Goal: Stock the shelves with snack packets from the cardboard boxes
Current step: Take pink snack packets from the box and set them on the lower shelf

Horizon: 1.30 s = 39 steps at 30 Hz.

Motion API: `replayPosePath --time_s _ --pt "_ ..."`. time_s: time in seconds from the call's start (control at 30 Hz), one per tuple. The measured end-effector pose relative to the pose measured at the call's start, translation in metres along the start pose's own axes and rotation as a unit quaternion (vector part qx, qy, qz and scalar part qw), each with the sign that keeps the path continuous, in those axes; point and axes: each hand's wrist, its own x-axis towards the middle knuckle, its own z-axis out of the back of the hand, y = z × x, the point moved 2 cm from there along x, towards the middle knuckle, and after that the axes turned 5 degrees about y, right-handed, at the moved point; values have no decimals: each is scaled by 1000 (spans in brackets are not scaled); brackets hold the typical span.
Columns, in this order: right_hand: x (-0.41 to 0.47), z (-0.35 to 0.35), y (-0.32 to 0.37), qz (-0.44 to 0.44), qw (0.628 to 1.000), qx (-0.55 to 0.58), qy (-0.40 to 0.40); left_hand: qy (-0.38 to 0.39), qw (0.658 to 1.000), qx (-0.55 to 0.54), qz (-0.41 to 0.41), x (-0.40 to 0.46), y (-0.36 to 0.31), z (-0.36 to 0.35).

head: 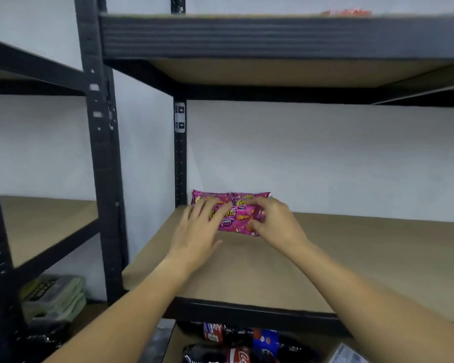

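Note:
Pink snack packets (236,218) lie at the back left corner of the middle shelf board (325,263), against the white wall, one stacked behind another. My left hand (197,229) rests flat on the left end of the front packet, fingers spread. My right hand (275,221) pinches the packet's right end between thumb and fingers. No cardboard box is clearly in view.
A black steel upright (180,153) stands just left of the packets. The upper shelf (273,38) overhangs, with red packets (346,13) on top. Cola bottles (228,344) lie on the lower shelf. A second rack (50,221) stands to the left, with folded items (55,294) below.

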Motion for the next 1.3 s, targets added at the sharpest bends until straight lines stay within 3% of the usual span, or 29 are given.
replayPosePath --time_s 0.37,0.5,0.73,1.3 --pt "51 -53 -39 -20 994 103 12 31 996 66 60 40 40 -75" --pt "50 -69 -59 -64 997 -4 38 74 992 59 80 53 55 -93" --pt "37 -93 -81 -130 970 -120 167 101 987 61 108 67 65 -117" --pt "36 -96 -84 -115 965 -142 186 89 986 6 144 61 72 -133"
